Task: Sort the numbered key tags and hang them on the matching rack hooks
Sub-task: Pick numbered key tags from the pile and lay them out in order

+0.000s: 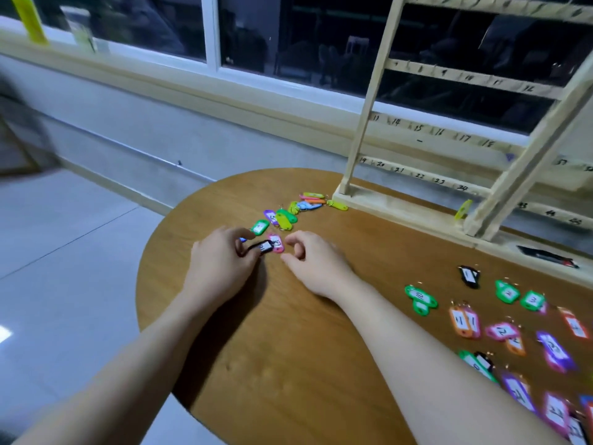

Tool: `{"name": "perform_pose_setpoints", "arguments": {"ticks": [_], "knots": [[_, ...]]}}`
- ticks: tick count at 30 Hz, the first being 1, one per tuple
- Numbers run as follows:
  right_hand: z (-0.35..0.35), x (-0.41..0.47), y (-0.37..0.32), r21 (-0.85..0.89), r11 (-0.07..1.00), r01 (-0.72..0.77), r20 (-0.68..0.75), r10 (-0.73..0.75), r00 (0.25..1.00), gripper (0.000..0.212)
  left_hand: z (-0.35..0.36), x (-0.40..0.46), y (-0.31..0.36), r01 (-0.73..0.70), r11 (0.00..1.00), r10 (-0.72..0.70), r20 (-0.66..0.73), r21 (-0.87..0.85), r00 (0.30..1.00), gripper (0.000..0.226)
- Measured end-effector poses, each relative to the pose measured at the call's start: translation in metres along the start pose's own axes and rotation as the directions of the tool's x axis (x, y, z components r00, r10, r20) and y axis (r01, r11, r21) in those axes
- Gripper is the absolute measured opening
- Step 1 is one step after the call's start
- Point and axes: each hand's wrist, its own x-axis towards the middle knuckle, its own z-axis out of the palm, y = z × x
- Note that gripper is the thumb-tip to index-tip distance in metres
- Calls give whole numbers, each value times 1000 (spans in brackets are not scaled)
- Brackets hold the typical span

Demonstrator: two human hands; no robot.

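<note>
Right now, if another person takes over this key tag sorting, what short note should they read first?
Left hand pinches a black plastic key tag; right hand holds nothing, fingers loosely curled.
Unsorted coloured tags lie in a small heap beyond the hands on the round wooden table.
Done: many tags laid out in groups at the right.
Left: the heap; the wooden numbered rack shows one yellow tag hanging.

Both forearms reach forward; left hand (221,261) curled in a pinching grip, right hand (316,263) loosely curled, empty.
</note>
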Motion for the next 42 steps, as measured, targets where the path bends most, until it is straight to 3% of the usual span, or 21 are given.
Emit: {"name": "perform_pose_setpoints", "arguments": {"ticks": [5, 8, 17, 28, 33, 42], "knots": [[10, 7, -4, -152, 988, 16, -115, -34, 993, 45, 6, 5, -5, -31, 999, 32, -21, 42, 999, 13], [14, 7, -7, -206, 977, 61, -180, -99, 979, 42, 6, 5, -7, -10, 1000, 10, -26, 19, 1000, 9], [17, 4, -2, -131, 990, 53, -217, -81, 973, 28, 2, 0, -7, 104, 987, -112, -63, -119, 992, 10], [14, 1, 0, -57, 998, 38, -214, -49, 976, 3, 0, -1, -6, 115, 977, -132, -84, -181, 988, 18], [16, -1, 0, -58, 997, 46, -237, -58, 970, 4, -1, -1, -5, 111, 976, -129, -88, -185, 988, 25], [15, -1, -4, -110, 993, 41, -228, -65, 972, 12, 6, 5, -12, 127, 978, -138, -60, -163, 989, 17]]}}
